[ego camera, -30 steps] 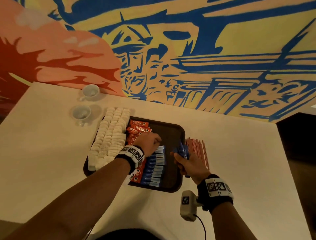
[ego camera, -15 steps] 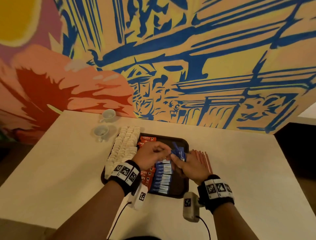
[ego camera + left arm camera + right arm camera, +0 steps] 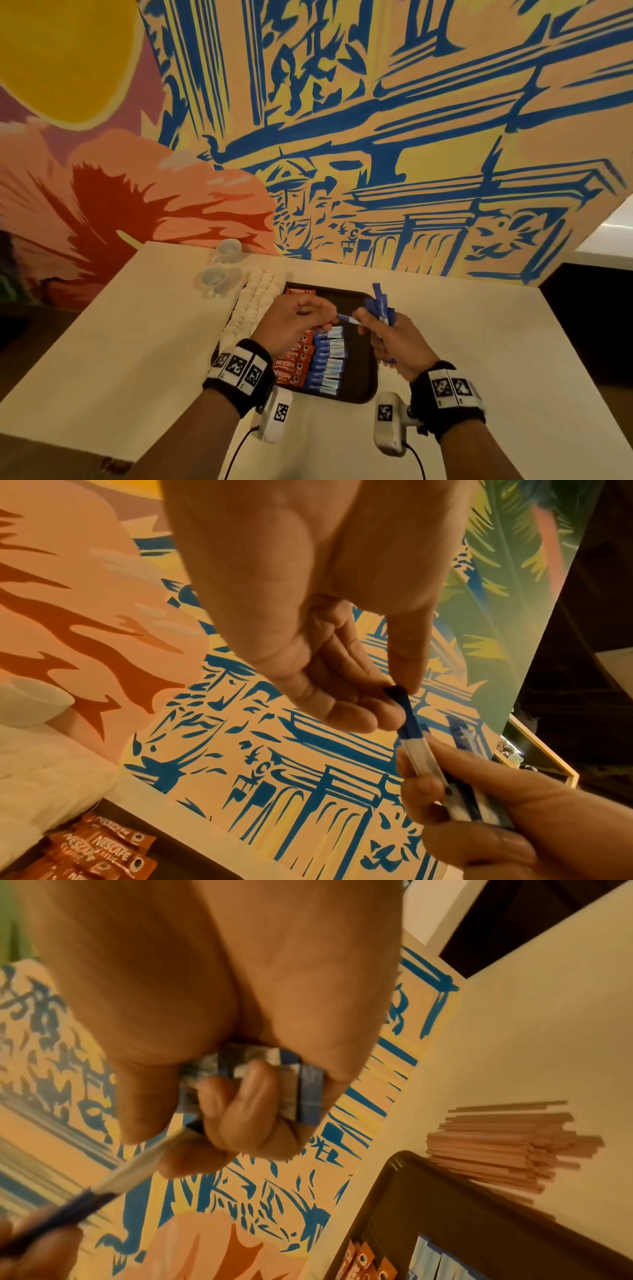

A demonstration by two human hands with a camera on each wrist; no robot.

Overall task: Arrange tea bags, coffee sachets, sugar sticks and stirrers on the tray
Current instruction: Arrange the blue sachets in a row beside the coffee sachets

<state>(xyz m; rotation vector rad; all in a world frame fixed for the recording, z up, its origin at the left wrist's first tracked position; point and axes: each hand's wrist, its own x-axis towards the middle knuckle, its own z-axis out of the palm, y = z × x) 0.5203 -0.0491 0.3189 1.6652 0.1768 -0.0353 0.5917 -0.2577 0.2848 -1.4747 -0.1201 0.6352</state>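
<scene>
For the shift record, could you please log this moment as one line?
left hand: pinches one blue sugar stick | right hand: holds sugar-stick bundle | tray: coffee sachets, sugar row | stirrers: off tray

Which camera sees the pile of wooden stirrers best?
The right wrist view: the stirrers lie in plain sight on the table beside the tray. The head view hides them behind the right hand; the left wrist view misses them.

Stirrers [image 3: 507, 1148]: hidden behind the right hand [image 3: 394, 339] in the head view.
Tray [image 3: 363, 383]: near-left corner covered by the left wrist.
</scene>
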